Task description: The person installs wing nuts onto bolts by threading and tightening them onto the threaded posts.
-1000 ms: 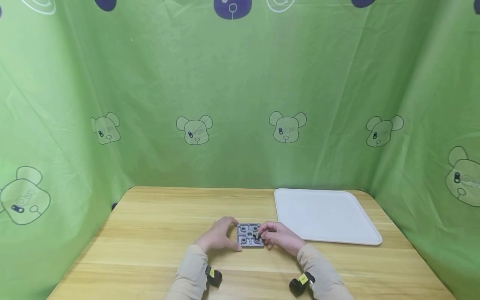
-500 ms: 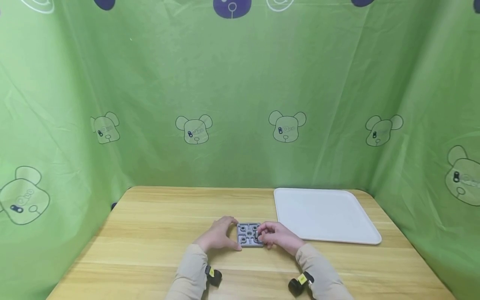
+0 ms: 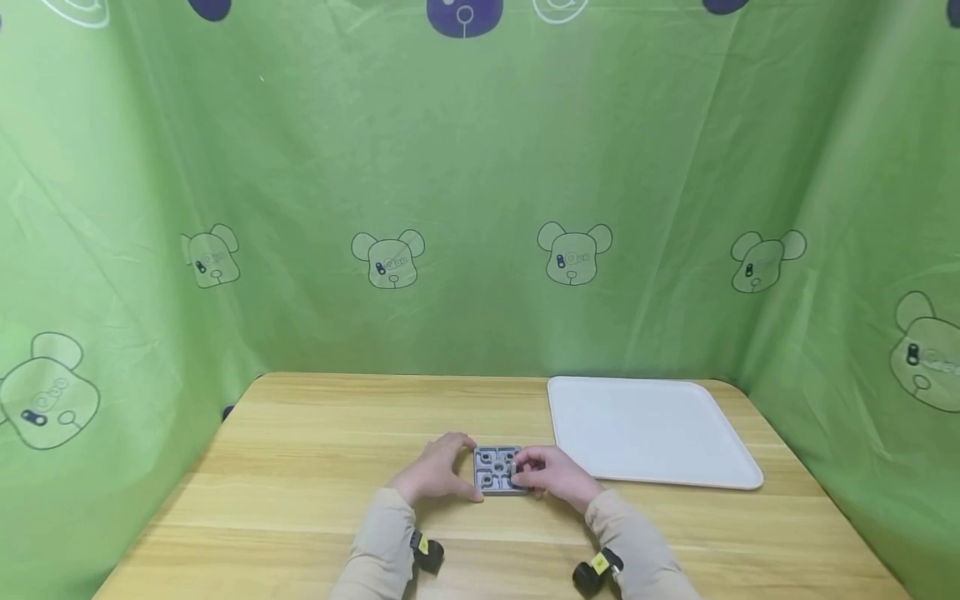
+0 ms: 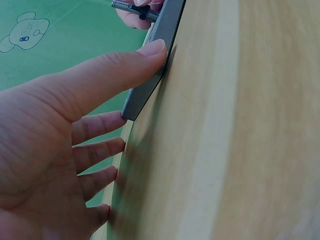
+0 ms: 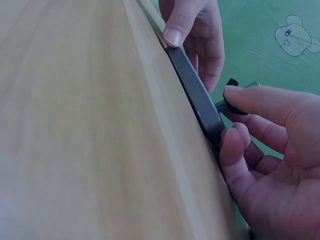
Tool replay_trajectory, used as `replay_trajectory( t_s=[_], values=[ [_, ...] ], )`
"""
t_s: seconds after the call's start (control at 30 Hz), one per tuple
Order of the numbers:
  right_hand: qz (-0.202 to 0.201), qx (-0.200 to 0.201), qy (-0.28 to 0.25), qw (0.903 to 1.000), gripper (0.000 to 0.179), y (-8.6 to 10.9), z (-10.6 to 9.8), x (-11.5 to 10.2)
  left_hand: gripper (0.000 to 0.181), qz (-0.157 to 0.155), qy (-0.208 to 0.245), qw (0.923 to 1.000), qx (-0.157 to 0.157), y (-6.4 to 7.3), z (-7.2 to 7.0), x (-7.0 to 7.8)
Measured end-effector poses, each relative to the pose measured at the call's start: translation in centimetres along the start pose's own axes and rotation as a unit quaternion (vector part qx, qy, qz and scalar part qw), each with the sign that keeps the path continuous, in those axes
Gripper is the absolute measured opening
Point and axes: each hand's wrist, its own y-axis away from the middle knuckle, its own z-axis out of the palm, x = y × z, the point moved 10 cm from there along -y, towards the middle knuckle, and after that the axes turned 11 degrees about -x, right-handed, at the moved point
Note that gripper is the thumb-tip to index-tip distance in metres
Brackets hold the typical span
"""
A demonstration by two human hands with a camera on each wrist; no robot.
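A square grey plate (image 3: 499, 487) with holes and raised ribs lies on the wooden table. My left hand (image 3: 435, 472) grips its left side, the thumb at the near corner and the index finger at the far one. The other left fingers spread apart in the left wrist view. From the plate's right part a threaded rod (image 4: 120, 5) stands up, carrying a black wing nut (image 5: 234, 104). The thumb and index finger of my right hand (image 3: 558, 477) pinch that wing nut, while its lower fingers curl beside the plate's edge (image 5: 195, 95).
A white tray (image 3: 652, 429) sits at the back right of the wooden table (image 3: 337, 417), behind my right hand. Green curtain (image 3: 480, 325) hangs round the table's back and sides. Small black cameras (image 3: 429, 557) are strapped to both wrists.
My right thumb has shifted left across the wing nut, and the right wrist has turned and moved slightly left. The left hand and the plate stay in place.
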Motion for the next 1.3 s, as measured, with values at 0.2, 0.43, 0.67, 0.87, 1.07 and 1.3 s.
replay_trajectory(
  t_s=[0.2,0.43,0.67,0.87,1.07,1.3],
  values=[
    [0.010,0.031,0.023,0.9992,0.026,0.2,0.0,-0.4,0.083,0.000,0.000,1.0000,0.000,0.0,0.0,0.1],
    [0.016,0.061,0.038,0.9973,0.025,0.1,-0.2,-0.1,0.084,-0.001,-0.001,1.0000,0.000,0.0,0.0,0.0],
    [0.010,0.036,0.034,0.9987,0.028,0.0,-0.2,0.0,0.084,0.000,0.009,1.0000,0.002,0.0,0.0,-0.2],
    [-0.001,-0.025,-0.003,0.9997,0.028,-0.1,-0.1,0.6,0.083,0.000,0.008,1.0000,0.005,-0.1,0.0,-0.2],
    [-0.009,-0.051,-0.040,0.9979,0.028,0.0,-0.1,0.6,0.083,0.000,0.009,0.9999,0.006,0.0,0.0,-0.1],
    [-0.002,-0.048,-0.059,0.9971,0.028,-0.1,-0.1,0.8,0.084,-0.001,0.005,1.0000,0.005,0.0,0.0,-0.1]
  ],
)
